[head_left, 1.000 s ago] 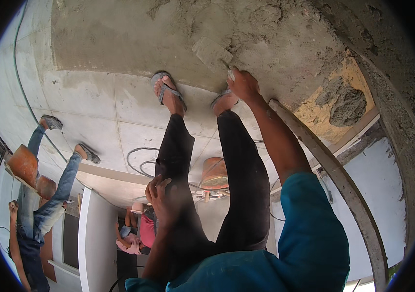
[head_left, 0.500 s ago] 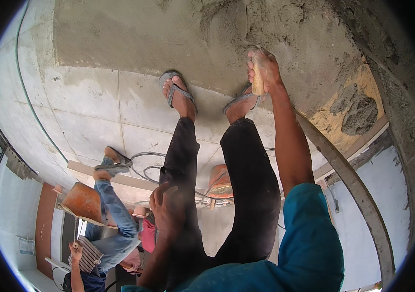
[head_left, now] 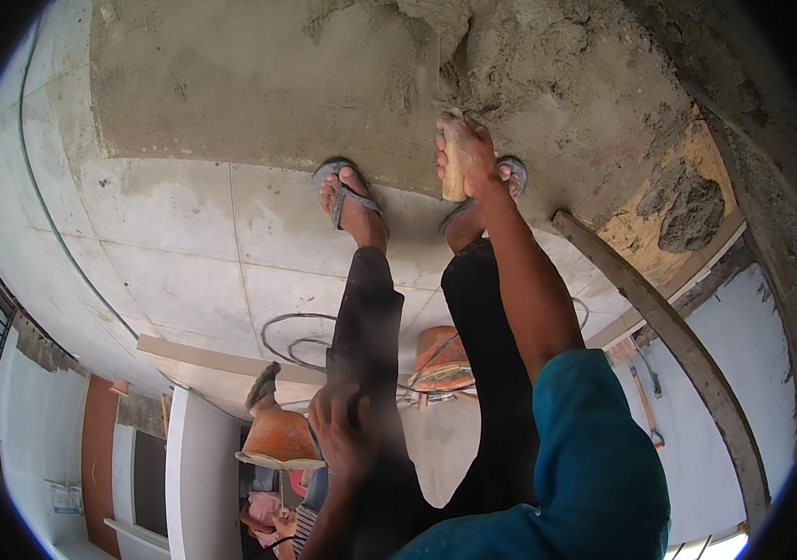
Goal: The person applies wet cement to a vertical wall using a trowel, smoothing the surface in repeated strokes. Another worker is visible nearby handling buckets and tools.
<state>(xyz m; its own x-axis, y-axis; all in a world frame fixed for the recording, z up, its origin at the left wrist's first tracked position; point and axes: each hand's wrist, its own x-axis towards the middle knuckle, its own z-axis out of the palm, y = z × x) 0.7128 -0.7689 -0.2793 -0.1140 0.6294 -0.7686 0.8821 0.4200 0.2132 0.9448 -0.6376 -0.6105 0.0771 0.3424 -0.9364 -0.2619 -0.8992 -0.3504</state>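
My right hand [head_left: 475, 157] is wrapped round the wooden handle [head_left: 454, 175] of a trowel. Its blade, smeared grey and hard to make out, meets the wet mortar [head_left: 249, 89] in front of my feet. Left of the blade the mortar is fairly smooth; to the right it is rough and lumpy. My left hand [head_left: 340, 431] lies over my left leg [head_left: 366, 345], fingers apart and holding nothing.
A long curved-looking bar [head_left: 669, 327] leans at right, beside a board [head_left: 646, 224] bearing a mortar heap [head_left: 692, 207]. Behind me are an orange bucket [head_left: 440, 359], a black cable [head_left: 291, 322] and a shovel [head_left: 643, 401]. Another person's orange bucket [head_left: 279, 434] is at lower left.
My right hand and the trowel have come left and nearer to me. The other person and the orange bucket at lower left have shifted right, now partly behind my left arm.
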